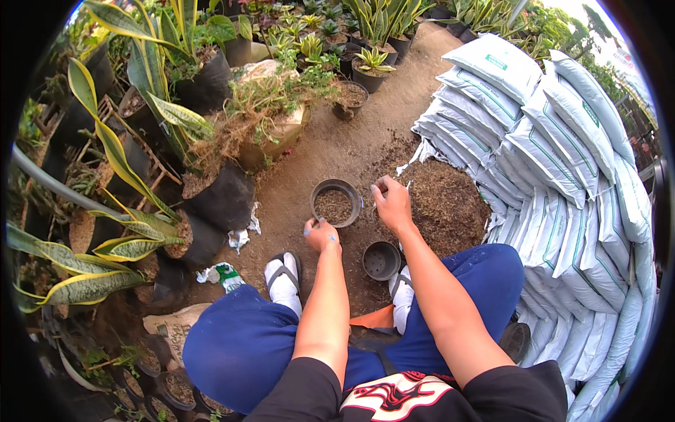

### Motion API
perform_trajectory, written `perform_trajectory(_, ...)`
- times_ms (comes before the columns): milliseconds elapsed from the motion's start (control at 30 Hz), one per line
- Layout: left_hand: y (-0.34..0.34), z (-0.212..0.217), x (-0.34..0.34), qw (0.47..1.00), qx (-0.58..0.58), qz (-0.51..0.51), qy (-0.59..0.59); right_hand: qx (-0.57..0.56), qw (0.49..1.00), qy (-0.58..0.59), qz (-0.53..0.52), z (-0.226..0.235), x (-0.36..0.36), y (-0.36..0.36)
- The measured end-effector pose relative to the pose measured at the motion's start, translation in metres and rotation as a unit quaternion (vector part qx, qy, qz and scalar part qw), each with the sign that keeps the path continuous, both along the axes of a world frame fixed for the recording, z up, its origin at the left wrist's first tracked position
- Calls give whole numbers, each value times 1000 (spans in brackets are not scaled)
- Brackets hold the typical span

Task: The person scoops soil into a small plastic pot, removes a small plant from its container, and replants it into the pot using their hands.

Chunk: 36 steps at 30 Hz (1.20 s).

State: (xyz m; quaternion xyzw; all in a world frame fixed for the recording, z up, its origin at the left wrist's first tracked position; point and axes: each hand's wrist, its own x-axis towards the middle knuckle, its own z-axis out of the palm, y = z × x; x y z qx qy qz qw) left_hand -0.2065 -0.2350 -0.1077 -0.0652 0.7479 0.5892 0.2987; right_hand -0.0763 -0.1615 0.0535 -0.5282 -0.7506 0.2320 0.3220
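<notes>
A dark round plant pot [356, 205], partly filled with brown soil mix [332, 205], stands upright on the ground ahead of me. At its near-left rim is my left hand [323, 235], its fingers closed on the edge. My right hand [391, 204] hovers just right of the pot, apart from it. Its fingers are drawn together, and whatever they may hold is hidden or too small to see. A second dark pot [382, 261], with holes in its base and no soil in it, sits between my hands and my right foot.
A heap of loose brown soil mix [444, 205] lies to the right. Beyond it rises a tall stack of white filled bags [555, 155]. Potted snake plants [130, 176] crowd the left side. A small pot [349, 100] of soil stands farther ahead. Plastic scraps [223, 276] lie near my left foot.
</notes>
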Motion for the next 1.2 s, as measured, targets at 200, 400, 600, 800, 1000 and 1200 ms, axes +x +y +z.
perform_trajectory(200, 2, 37, 21, 978, 63, -8, -197, -82, 988, -110, 65, 20, 3, -17)
perform_trajectory(400, -26, 45, 87, 926, -127, -346, -76, -239, 931, -275, -14, -38, 74, -38)
perform_trajectory(600, -37, 43, 111, 862, -274, -424, 49, -226, 949, -219, -17, -42, 110, -51)
perform_trajectory(800, -7, 94, 155, 948, -62, -270, 155, -171, 976, -100, -89, 12, 156, -66)
perform_trajectory(1000, 26, 168, 202, 931, 143, -299, 154, -62, 977, 44, -200, 51, 208, -84)
perform_trajectory(1200, 47, 192, 230, 854, 299, -424, 35, -197, 906, 243, -284, 92, 258, -81)
